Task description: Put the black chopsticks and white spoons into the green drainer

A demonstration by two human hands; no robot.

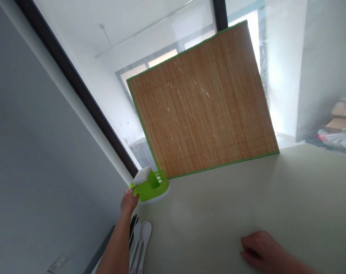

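Left hand (129, 200) is clamped on the left end of the green caddy (151, 191), fingers over its edge; reads as a steadying grip, since that end is the closest to reach. Caddy sits upright at the far left of the surface (207, 213), just beside the lower left corner of the bamboo mat (204, 102); can't tell if they touch. Likely parked in the corner to leave the middle free. Mat stands up at the far edge in front of the glass (161, 34), green trim along its bottom; probably leaning there for support, though no fixing is visible. White spoons (146, 230) and dark sticks (132, 224) lie side by side at near left, handles toward the near side, presumably grouped for easy pickup. Right hand (258, 249) is near right, fingers loosely curled, palm hidden; can't tell whether it's fully closed or holding anything.
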